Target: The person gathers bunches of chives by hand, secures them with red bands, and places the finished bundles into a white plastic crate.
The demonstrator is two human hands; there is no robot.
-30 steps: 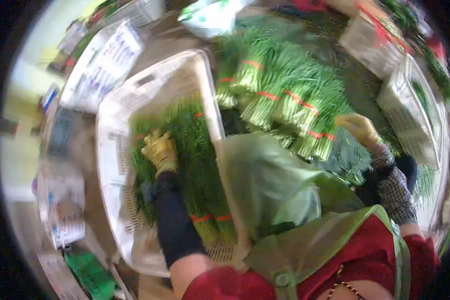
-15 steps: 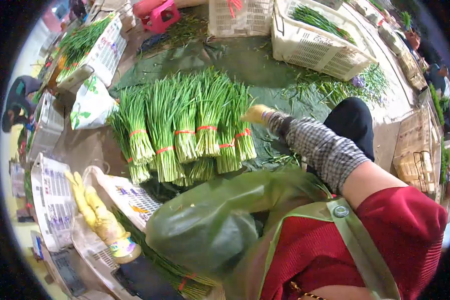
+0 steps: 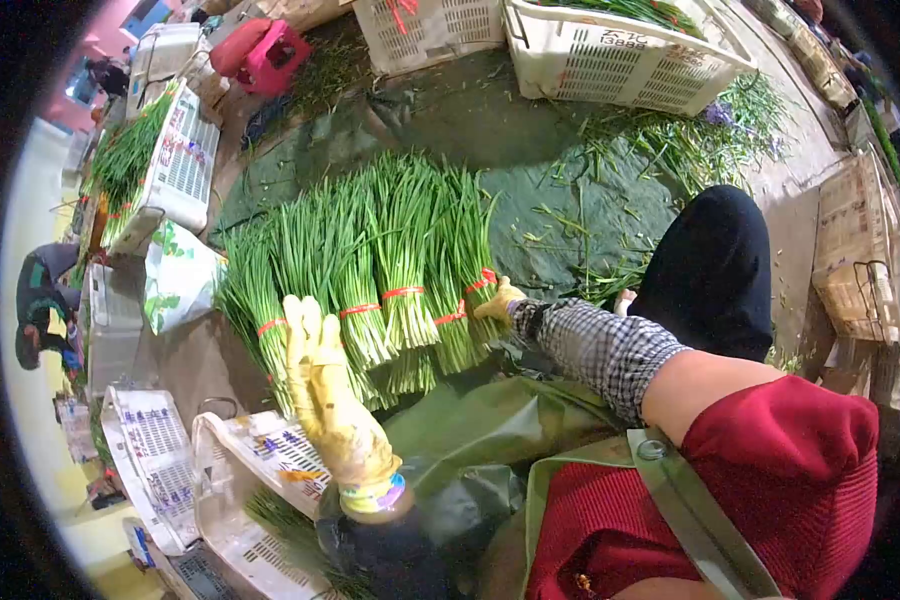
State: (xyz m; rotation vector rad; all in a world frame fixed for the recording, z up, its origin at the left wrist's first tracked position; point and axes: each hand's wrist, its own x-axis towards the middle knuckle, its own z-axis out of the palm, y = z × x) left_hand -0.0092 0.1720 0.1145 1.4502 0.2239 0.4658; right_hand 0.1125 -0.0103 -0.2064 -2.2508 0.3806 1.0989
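Observation:
Several bundles of long green chives [image 3: 410,230] lie side by side, pale stems toward me, tied with red bands. My left hand [image 3: 335,400], in a yellow glove, reaches up with fingers stretched out, lying against the stems of the leftmost bundles. At the right end of the row, my right hand [image 3: 498,300], also yellow-gloved, closes on the stems of the rightmost bundle just below its red band. Its fingertips are partly hidden among the stems. A dark green apron [image 3: 510,420] covers my lap below the bundles.
A dark green sheet [image 3: 550,230] with loose leaf scraps lies beneath. White crates stand at the back [image 3: 620,65], at left [image 3: 175,165] and by my left arm [image 3: 255,440]. A white bag [image 3: 180,280], a pink stool [image 3: 275,60] and crates at right [image 3: 855,250] surround me.
My left hand has moved right from over the crate to the chive stems. My right hand has come down from the leaves to the rightmost bundle's stems. The view has shifted.

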